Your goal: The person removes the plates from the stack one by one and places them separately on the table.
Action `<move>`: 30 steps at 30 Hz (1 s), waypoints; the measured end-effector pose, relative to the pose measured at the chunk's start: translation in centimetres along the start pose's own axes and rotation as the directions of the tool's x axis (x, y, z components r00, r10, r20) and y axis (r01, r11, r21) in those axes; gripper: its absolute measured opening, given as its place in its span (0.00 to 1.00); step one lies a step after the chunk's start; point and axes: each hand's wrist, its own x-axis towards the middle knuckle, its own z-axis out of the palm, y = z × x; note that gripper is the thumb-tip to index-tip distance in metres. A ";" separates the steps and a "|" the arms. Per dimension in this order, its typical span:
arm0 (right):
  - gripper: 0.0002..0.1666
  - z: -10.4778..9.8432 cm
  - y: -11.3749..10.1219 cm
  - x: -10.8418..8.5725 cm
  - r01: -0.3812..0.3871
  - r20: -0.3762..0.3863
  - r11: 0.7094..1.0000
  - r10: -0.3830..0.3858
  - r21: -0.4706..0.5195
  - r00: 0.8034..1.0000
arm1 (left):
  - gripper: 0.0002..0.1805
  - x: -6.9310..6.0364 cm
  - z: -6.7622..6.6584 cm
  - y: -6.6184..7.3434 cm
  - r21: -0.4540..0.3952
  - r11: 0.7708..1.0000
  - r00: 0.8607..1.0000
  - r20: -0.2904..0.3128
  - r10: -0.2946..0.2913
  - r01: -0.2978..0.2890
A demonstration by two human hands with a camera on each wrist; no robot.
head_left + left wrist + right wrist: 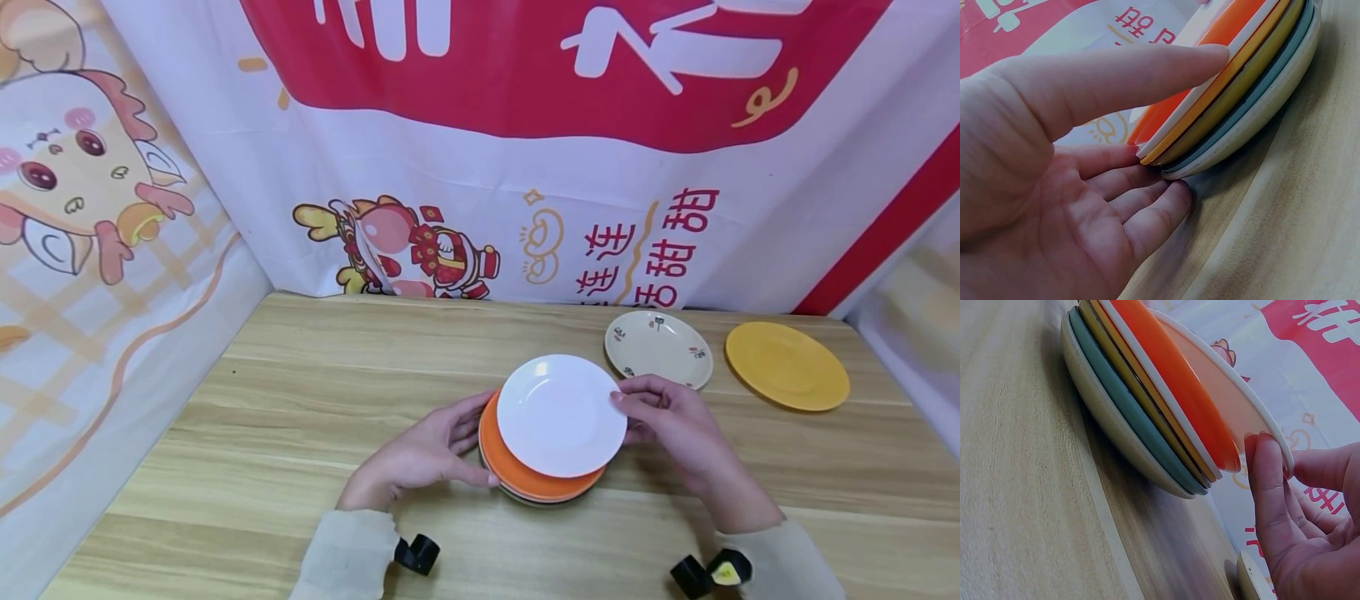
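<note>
A white plate (562,415) is tilted above the orange plate (517,467), its right edge raised. My right hand (675,429) pinches that edge between thumb and fingers, and the right wrist view shows a gap beneath the plate there. Under the orange plate the stack continues with a white rim, a yellow rim, an olive plate (1235,94), a teal plate (1119,403) and a cream plate (1097,415) at the bottom. At the stack's left side, my left hand (427,454) touches the rims with extended thumb and fingers.
Behind my right hand lies a cream plate with small printed figures (660,346). A yellow plate (787,367) sits farther right. The wooden table (315,400) ends at a printed cloth (450,167) at the back; another cloth (90,333) hangs on the left.
</note>
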 end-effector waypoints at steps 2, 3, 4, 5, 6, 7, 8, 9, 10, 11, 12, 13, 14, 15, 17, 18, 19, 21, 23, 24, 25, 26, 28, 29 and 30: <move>0.27 0.0 0.0 0.0 -0.009 -0.002 1.000 0.009 0.001 1.000 | 0.60 0.0 0.0 0.0 0.001 1.000 1.000 0.000 0.002 -0.002; 0.27 0.0 0.0 0.0 -0.011 -0.003 1.000 0.011 0.001 1.000 | 0.60 0.0 0.0 0.0 0.001 1.000 1.000 0.001 0.002 -0.002; 0.27 0.0 0.0 0.0 -0.013 -0.004 1.000 0.013 0.000 1.000 | 0.60 0.0 0.0 0.0 0.002 1.000 1.000 0.000 0.003 -0.003; 0.27 0.0 0.0 0.0 -0.015 -0.005 1.000 0.015 0.000 1.000 | 0.60 0.0 0.0 0.0 0.002 1.000 1.000 0.001 0.003 -0.003; 0.28 0.0 0.0 0.0 -0.016 -0.006 1.000 0.016 0.000 1.000 | 0.60 0.0 0.0 0.0 0.003 1.000 1.000 0.001 0.003 -0.003; 0.28 0.0 0.0 0.0 -0.016 -0.007 1.000 0.016 0.000 1.000 | 0.60 0.0 0.1 0.0 0.002 1.000 1.000 0.000 0.003 -0.003; 0.28 0.0 0.0 0.0 -0.017 -0.007 1.000 0.017 0.001 1.000 | 0.60 0.0 0.1 0.0 0.002 1.000 1.000 -0.001 0.002 -0.002; 0.27 0.0 -0.1 -0.1 -0.017 -0.007 1.000 0.017 0.001 1.000 | 0.60 0.0 0.1 0.0 0.001 1.000 1.000 -0.003 0.001 -0.001; 0.27 0.0 -0.1 -0.1 -0.017 -0.008 1.000 0.017 0.003 1.000 | 0.60 0.0 0.1 0.0 -0.001 1.000 1.000 -0.004 0.000 0.000; 0.27 0.0 -0.1 -0.1 -0.017 -0.008 1.000 0.017 0.005 1.000 | 0.60 0.0 0.1 0.0 -0.002 1.000 1.000 -0.004 0.000 0.000; 0.27 0.0 -0.1 -0.1 -0.018 -0.008 1.000 0.018 0.007 1.000 | 0.60 0.1 0.1 0.0 -0.005 1.000 1.000 -0.005 -0.001 0.001; 0.27 0.0 -0.1 -0.1 -0.018 -0.008 1.000 0.018 0.008 1.000 | 0.60 0.0 0.1 -0.1 -0.007 1.000 1.000 -0.006 -0.002 0.002; 0.27 0.0 -0.1 0.0 -0.019 -0.008 1.000 0.019 0.009 1.000 | 0.60 0.0 0.1 -0.1 -0.008 1.000 1.000 -0.007 -0.002 0.001; 0.27 0.0 -0.1 0.0 -0.019 -0.008 1.000 0.019 0.009 1.000 | 0.60 0.0 0.1 -0.1 -0.009 1.000 1.000 -0.008 -0.002 0.002; 0.27 0.0 -0.1 0.0 -0.021 -0.007 1.000 0.021 0.008 1.000 | 0.60 0.0 0.1 -0.1 -0.010 1.000 1.000 -0.007 -0.001 0.001; 0.27 0.0 -0.1 0.0 -0.023 -0.006 1.000 0.023 0.008 1.000 | 0.60 0.0 0.1 -0.1 -0.010 1.000 1.000 -0.007 -0.001 0.001; 0.27 -0.1 -0.1 0.0 -0.025 -0.006 1.000 0.025 0.009 1.000 | 0.60 0.0 0.1 -0.1 -0.010 1.000 1.000 -0.007 -0.001 0.001; 0.27 -0.1 -0.1 0.0 -0.027 -0.006 1.000 0.027 0.012 1.000 | 0.60 0.0 0.1 0.0 -0.010 1.000 1.000 -0.007 -0.002 0.002; 0.28 -0.1 -0.1 0.0 -0.029 -0.007 0.999 0.030 0.013 1.000 | 0.60 0.0 0.1 0.0 -0.007 1.000 1.000 -0.007 -0.003 0.003; 0.28 -0.1 -0.2 0.0 -0.031 -0.009 0.999 0.031 0.012 0.999 | 0.60 0.0 0.1 0.0 -0.005 1.000 1.000 -0.008 -0.004 0.004; 0.28 -0.1 -0.2 0.0 -0.032 -0.010 0.999 0.032 0.010 0.999 | 0.60 0.0 0.1 0.0 -0.004 1.000 1.000 -0.009 -0.005 0.005; 0.28 -0.1 -0.3 -0.1 -0.033 -0.012 0.999 0.033 0.007 0.999 | 0.60 0.0 0.1 0.0 -0.004 1.000 1.000 -0.009 -0.005 0.005; 0.29 -0.2 -0.4 -0.1 -0.035 -0.015 0.999 0.035 0.003 0.999 | 0.60 0.0 0.1 0.0 -0.003 1.000 1.000 -0.010 -0.006 0.006; 0.29 -0.2 -0.4 -0.1 -0.036 -0.018 0.999 0.036 0.001 0.999 | 0.60 0.0 0.1 0.0 -0.004 1.000 1.000 -0.010 -0.005 0.005; 0.29 -0.2 -0.5 -0.1 -0.035 -0.019 0.999 0.035 0.002 0.999 | 0.60 0.0 0.1 0.0 -0.005 1.000 1.000 -0.010 -0.005 0.005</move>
